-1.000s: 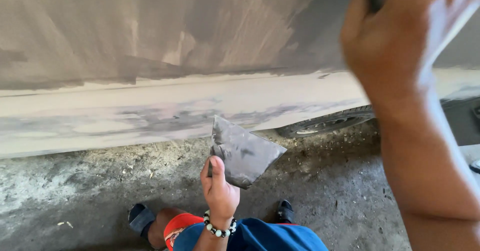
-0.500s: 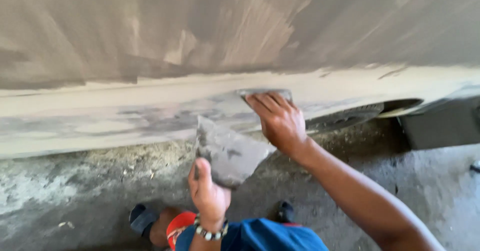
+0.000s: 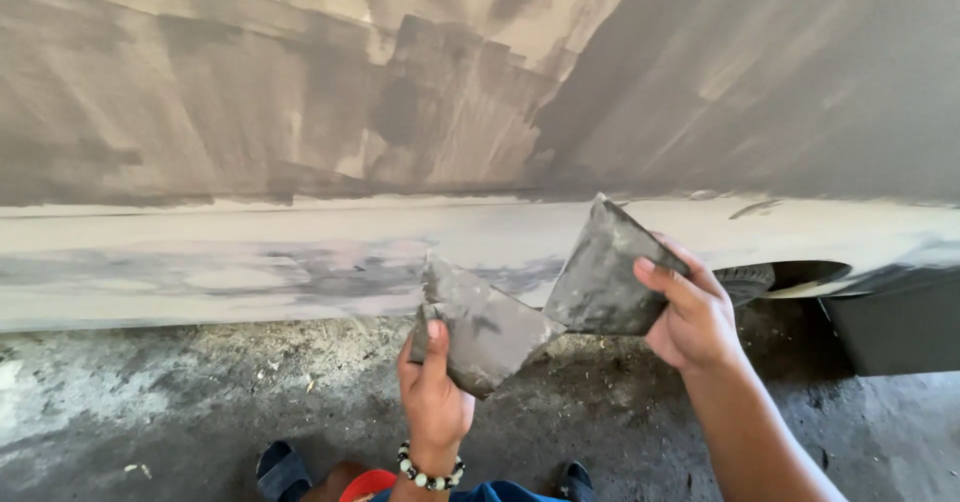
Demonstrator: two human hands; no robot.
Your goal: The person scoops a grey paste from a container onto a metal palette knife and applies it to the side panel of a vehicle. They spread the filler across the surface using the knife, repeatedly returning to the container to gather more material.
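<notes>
My left hand [image 3: 436, 394], with a bead bracelet at the wrist, grips a flat grey spreader board [image 3: 480, 326] smeared with grey filler, held low in front of me. My right hand [image 3: 692, 314] holds a second grey spreader [image 3: 603, 274], tilted, with its lower corner touching the edge of the left one. Both are just in front of a car body panel [image 3: 300, 112] coated with streaky grey and beige filler, and a pale sill strip [image 3: 200, 262] runs below it.
A tyre edge [image 3: 748, 280] shows under the sill at the right, beside a dark panel [image 3: 890, 327]. Rough stained concrete ground [image 3: 150, 412] lies beneath. My dark sandals [image 3: 280, 467] and red and blue clothing show at the bottom edge.
My right hand came down from high on the panel, passed along the sill, and now holds its spreader against the left hand's board. The left hand stayed almost still.
</notes>
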